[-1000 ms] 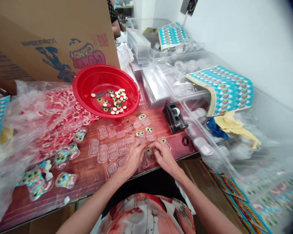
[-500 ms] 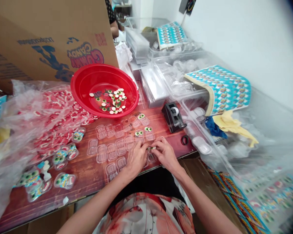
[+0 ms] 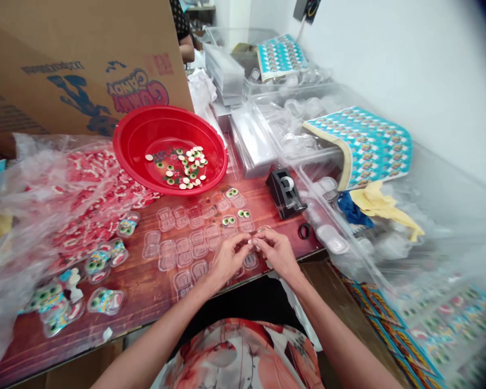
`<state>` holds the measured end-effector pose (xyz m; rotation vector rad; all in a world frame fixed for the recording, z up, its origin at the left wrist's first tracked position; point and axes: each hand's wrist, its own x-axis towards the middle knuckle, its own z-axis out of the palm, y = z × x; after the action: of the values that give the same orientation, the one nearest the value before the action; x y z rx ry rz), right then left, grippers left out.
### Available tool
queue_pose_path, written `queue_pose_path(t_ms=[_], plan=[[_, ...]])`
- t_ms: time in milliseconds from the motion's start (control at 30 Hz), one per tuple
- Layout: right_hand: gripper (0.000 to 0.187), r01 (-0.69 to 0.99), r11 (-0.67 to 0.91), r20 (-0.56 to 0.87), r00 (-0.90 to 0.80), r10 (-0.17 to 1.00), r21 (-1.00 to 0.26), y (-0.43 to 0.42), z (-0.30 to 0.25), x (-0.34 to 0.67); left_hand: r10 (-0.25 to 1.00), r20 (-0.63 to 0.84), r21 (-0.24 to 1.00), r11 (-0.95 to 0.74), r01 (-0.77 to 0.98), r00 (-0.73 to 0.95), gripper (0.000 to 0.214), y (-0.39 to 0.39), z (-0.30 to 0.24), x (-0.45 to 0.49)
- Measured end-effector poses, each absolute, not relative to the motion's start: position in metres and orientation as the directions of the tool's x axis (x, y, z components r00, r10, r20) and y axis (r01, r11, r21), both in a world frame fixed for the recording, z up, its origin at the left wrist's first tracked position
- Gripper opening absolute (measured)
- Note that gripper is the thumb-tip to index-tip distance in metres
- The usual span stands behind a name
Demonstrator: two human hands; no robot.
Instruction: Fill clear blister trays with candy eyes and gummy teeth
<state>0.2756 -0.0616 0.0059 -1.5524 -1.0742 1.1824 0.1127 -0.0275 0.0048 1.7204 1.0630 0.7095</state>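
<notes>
My left hand [image 3: 225, 259] and my right hand [image 3: 276, 251] meet fingertip to fingertip near the table's front edge. Their fingers are pinched together over a small clear plastic shell [image 3: 251, 260]; what they hold is too small to make out. Several more empty clear shells [image 3: 184, 251] lie in rows to the left. Three shells hold green eyeball candies [image 3: 229, 221]. Behind them a red bowl [image 3: 133, 146] holds several loose eyeball candies [image 3: 184, 168].
A black tape dispenser [image 3: 284, 192] stands right of the shells. A clear bag of red-and-white candies [image 3: 76, 200] lies at left, with sealed packs [image 3: 105, 301] at the front left. A cardboard box [image 3: 76, 59] stands behind. Clear bins and blue printed sheets [image 3: 368, 143] fill the right.
Both hands have lifted slightly off the shell row and drawn their fingertips together. The green candy seen between them a second ago is no longer visible.
</notes>
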Motion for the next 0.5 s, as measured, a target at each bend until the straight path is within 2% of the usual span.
queue_pose_path(t_ms=[133,267,367,500], plan=[[0.015,0.271,-0.201,-0.141,0.226,0.964,-0.941,-0.065,-0.001,0.286,0.842,0.065,0.779,-0.378,0.500,0.536,0.024,-0.026,0.000,0.110],[0.014,0.393,-0.168,-0.103,0.180,0.978,-0.904,-0.070,-0.004,0.284,0.770,-0.028,0.632,-0.480,0.608,0.637,0.026,-0.026,-0.008,0.111],[0.014,0.508,-0.105,-0.057,0.109,0.992,-0.855,-0.074,-0.001,0.277,0.764,-0.084,0.613,-0.466,0.638,0.639,0.023,-0.025,-0.009,0.113],[0.016,0.609,-0.079,-0.037,0.082,0.996,-0.789,-0.075,0.004,0.272,0.779,-0.074,0.654,-0.433,0.620,0.622,0.024,-0.026,-0.004,0.112]])
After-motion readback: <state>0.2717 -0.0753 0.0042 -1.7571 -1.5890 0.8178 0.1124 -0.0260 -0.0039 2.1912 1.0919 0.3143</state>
